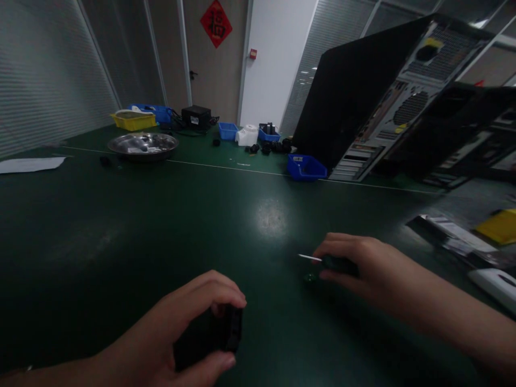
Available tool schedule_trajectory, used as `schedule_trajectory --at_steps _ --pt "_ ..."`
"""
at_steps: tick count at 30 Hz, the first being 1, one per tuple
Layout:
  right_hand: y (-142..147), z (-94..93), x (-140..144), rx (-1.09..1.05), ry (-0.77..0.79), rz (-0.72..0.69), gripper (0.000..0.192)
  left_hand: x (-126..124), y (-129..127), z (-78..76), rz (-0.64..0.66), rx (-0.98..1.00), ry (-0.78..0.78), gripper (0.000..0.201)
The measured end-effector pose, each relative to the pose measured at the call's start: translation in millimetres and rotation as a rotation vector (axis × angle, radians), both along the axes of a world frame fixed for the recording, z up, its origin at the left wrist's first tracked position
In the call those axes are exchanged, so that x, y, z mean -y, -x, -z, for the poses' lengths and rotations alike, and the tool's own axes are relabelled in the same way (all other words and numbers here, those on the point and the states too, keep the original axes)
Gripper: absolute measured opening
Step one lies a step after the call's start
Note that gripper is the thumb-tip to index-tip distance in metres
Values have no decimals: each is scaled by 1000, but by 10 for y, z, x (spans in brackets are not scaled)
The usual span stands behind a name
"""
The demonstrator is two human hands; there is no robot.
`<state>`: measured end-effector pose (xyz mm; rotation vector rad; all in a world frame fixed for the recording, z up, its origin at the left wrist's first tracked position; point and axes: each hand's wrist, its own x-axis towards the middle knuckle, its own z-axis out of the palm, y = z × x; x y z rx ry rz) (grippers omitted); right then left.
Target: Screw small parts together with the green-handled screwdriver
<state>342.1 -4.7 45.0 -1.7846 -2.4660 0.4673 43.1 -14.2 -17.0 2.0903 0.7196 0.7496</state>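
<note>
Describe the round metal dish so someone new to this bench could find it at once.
Start at the green table and look to its far left, in front of the yellow bin. The metal dish sits there: wide, shallow and shiny silver, the only round container among rectangular plastic bins.

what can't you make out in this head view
- Black part in the left hand: dim, mostly covered by the fingers, type unclear.
- Screwdriver in the right hand: handle hidden, only the thin shaft shows.
- Computer case: blurred, cut off by the right edge.
</note>
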Motion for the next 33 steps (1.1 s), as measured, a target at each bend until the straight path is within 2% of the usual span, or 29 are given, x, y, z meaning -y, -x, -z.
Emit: schedule_trajectory --at_steps 6,12,17,19,23,26,28,33 --pt "26 75 -24 46 104 -42 15 -22 26 11 33 -14 -35 48" --pt "9 200 -78 8 142 -10 11 -22 34 -53 53 -64 28 44" --pt "50 173 -50 -79 185 18 12 -10 15 -100 37 -51 89 42" --pt "142 175 -20 -131 138 19 18 -9 13 -116 36 -48 106 41" --pt "388 231 66 -226 90 -33 16 -11 14 -151 41 -47 143 38" --pt "490 247 107 -285 152 -86 18 -16 12 -168 59 -37 165 36" --pt "493 222 103 -317 193 -81 14 -19 11 -170 61 -31 174 36" --pt "418 162 46 -334 143 -37 12 -26 5 -163 46 -31 186 37"
